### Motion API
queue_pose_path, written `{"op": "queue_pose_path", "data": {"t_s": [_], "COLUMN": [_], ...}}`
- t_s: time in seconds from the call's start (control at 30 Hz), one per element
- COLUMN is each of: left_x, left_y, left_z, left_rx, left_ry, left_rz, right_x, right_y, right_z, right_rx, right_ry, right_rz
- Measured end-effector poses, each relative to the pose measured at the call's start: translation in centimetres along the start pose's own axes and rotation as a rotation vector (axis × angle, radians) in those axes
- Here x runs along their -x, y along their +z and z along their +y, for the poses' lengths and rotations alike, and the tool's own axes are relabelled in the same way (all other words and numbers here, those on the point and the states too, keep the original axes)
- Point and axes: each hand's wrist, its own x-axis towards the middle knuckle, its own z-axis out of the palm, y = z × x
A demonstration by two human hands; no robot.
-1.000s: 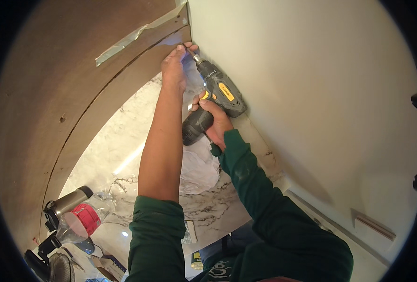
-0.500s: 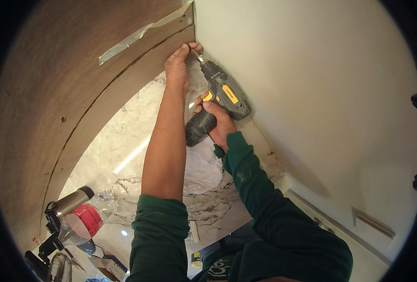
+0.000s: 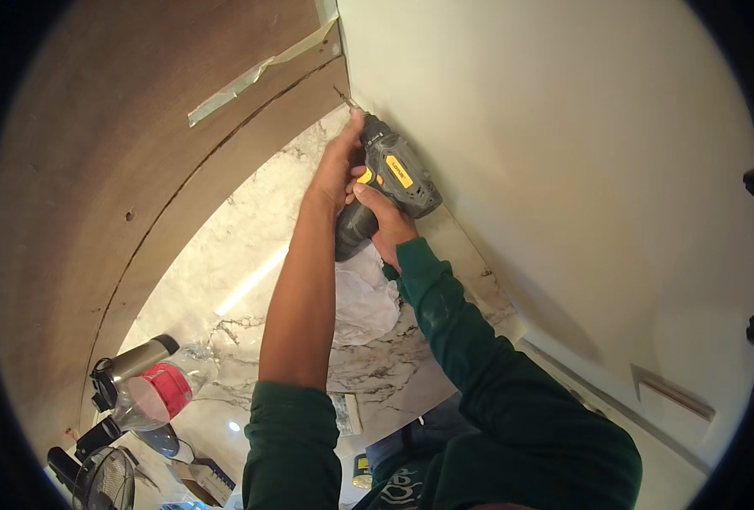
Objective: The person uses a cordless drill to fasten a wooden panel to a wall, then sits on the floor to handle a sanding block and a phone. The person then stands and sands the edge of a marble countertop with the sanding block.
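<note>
1 power drill (image 3: 407, 190) is held on a slant above the marbled surface (image 3: 245, 225), close beside the pale wall (image 3: 564, 170). Its dark grey body is marked by 1 yellow label (image 3: 399, 171). The handle (image 3: 355, 228) is angled toward the lower left and is partly covered, as is the black chuck (image 3: 377, 130). The thin shaft (image 3: 344, 96) is aimed at the upper left, its tip seen against the wooden panel (image 3: 309, 104); whether contact is made cannot be told.
</note>
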Motion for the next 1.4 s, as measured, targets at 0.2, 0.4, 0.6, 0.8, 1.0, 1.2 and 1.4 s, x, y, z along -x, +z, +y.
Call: {"op": "queue_pose_path", "data": {"t_s": [0.2, 0.4, 0.6, 0.8, 1.0, 1.2, 1.4], "left_x": [1.7, 2.2, 1.7, 1.5, 1.9, 2.1, 2.0], "left_y": [1.1, 1.4, 0.9, 0.9, 0.2, -0.1, -0.5], "left_z": [0.0, 0.2, -0.4, -0.3, 1.0, 1.2, 1.3], "left_rx": [-0.196, -0.254, -0.186, -0.185, -0.188, -0.207, -0.198], "left_ry": [0.074, 0.114, 0.131, 0.121, -0.001, 0.014, 0.012], "left_rz": [0.049, 0.05, 0.008, 0.024, -0.074, -0.063, -0.031], "right_x": [1.4, 2.2, 1.9, 0.5, -0.6, -0.3, -0.5], "right_y": [0.3, 0.9, -0.5, -0.3, 0.2, 0.4, 1.3], "right_z": [0.2, 1.2, 1.2, 0.6, 0.6, 1.1, 0.6], "right_rx": [-0.094, -0.057, 0.148, -0.27, -0.32, -0.326, -0.295], "right_ry": [0.058, -0.132, -0.155, 0.005, 0.004, 0.029, 0.006], "right_rz": [0.189, 0.245, 0.196, 0.082, -0.033, -0.084, -0.049]}}
